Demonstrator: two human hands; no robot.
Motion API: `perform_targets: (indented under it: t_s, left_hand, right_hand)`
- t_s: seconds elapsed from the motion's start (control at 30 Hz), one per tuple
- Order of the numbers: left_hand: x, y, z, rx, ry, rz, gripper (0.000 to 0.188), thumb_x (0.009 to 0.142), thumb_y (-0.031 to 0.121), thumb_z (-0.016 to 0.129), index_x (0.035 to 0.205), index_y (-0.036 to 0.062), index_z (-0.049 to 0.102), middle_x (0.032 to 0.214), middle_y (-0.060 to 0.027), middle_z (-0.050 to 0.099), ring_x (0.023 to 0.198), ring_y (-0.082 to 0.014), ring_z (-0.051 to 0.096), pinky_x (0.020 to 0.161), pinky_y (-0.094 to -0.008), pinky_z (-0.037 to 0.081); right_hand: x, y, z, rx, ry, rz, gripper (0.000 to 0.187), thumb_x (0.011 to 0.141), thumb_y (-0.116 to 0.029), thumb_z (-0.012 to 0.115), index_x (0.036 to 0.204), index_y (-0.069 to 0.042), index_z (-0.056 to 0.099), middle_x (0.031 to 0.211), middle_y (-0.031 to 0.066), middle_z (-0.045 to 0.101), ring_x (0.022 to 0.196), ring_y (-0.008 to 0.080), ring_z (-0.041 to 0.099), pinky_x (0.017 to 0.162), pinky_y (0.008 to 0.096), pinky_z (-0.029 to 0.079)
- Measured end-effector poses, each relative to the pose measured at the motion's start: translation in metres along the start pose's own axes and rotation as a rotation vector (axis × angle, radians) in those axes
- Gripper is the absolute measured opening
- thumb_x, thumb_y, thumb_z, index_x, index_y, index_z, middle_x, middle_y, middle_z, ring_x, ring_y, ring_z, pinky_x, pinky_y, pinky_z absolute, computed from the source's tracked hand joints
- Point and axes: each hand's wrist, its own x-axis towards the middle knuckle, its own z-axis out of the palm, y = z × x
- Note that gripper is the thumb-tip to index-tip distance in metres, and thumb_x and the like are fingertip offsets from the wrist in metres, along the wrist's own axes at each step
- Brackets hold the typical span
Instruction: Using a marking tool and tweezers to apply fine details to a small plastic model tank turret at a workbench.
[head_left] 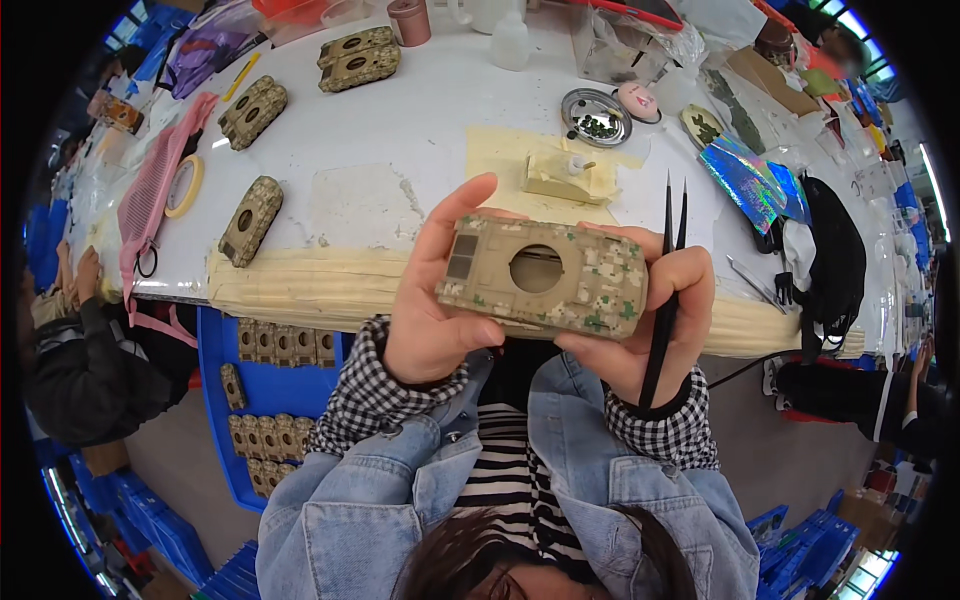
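Note:
Between my two hands is a tan toy tank hull [490,262] with a green and white pixel camouflage pattern and a round hole in its top. My left hand [425,300] grips its left end, the thumb along the near edge. With my right hand [665,310] I hold the right end and also black tweezers [662,330], whose tips point up and away. Beyond the hull, a small yellowish block [572,180] with a white peg-like piece sits on yellow paper. A round metal dish [597,118] holds small dark green pieces.
More camouflaged hulls [250,220] stand at the table's left and back. A blue tray [215,370] of similar hulls is below the table edge at left. A tape roll [185,187], a clear bottle [510,42], silver tweezers [755,280] and a black bag [835,260] lie around.

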Motion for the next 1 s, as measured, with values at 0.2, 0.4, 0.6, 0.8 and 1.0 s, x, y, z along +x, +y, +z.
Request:
perform_targets:
  t_s: [0.2,0.4,0.6,0.8,1.0]
  left_hand:
    - [0.006,-0.026,0.021,-0.300,0.118,0.026,0.088,0.073,0.032,0.075,0.140,0.0114,0.021,0.139,-0.0101,0.033,0.131,-0.0262,0.030,0.106,-0.0436,0.031]
    - [0.005,-0.027,0.003,-0.637,0.070,0.079,0.062,0.092,0.046,0.043,0.140,0.0114,0.023,0.144,-0.0059,0.029,0.133,-0.0190,0.028,0.111,-0.0443,0.026]
    - [0.006,-0.026,-0.014,-0.736,0.160,0.044,0.063,0.093,0.042,0.045,0.140,0.0058,0.023,0.142,-0.0099,0.032,0.130,-0.0222,0.033,0.106,-0.0401,0.035]
    - [0.006,-0.023,-0.014,-0.763,0.199,-0.018,0.049,0.097,0.040,0.035,0.135,0.0099,0.033,0.143,-0.0061,0.031,0.132,-0.0224,0.031,0.104,-0.0427,0.038]
    - [0.005,-0.024,-0.014,-0.738,0.204,-0.010,0.059,0.094,0.040,0.042,0.138,0.0045,0.024,0.140,-0.0120,0.034,0.128,-0.0254,0.036,0.104,-0.0399,0.037]
  right_hand:
    - [0.001,0.008,0.000,-0.250,-0.054,-0.072,0.054,0.061,-0.017,0.085,0.085,-0.007,0.037,0.109,0.0232,0.057,0.100,0.0271,0.060,0.083,0.0352,0.050]
    - [0.003,0.011,-0.021,-0.558,-0.021,-0.261,0.048,0.059,-0.023,0.084,0.080,-0.006,0.044,0.094,0.0177,0.061,0.084,0.0269,0.061,0.070,0.0327,0.050]
    - [0.011,0.014,-0.030,-1.035,-0.003,-0.632,0.036,0.057,-0.015,0.083,0.067,-0.006,0.050,0.076,0.0098,0.061,0.061,0.0226,0.057,0.048,0.0297,0.045]
    - [0.010,0.022,-0.031,-1.040,-0.047,-0.728,0.035,0.058,-0.016,0.083,0.068,-0.006,0.050,0.074,0.0073,0.060,0.061,0.0209,0.056,0.047,0.0288,0.044]
    - [0.010,0.022,-0.030,-1.055,-0.043,-0.673,0.036,0.058,-0.016,0.082,0.068,-0.006,0.050,0.074,0.0069,0.060,0.062,0.0208,0.057,0.047,0.0282,0.044]
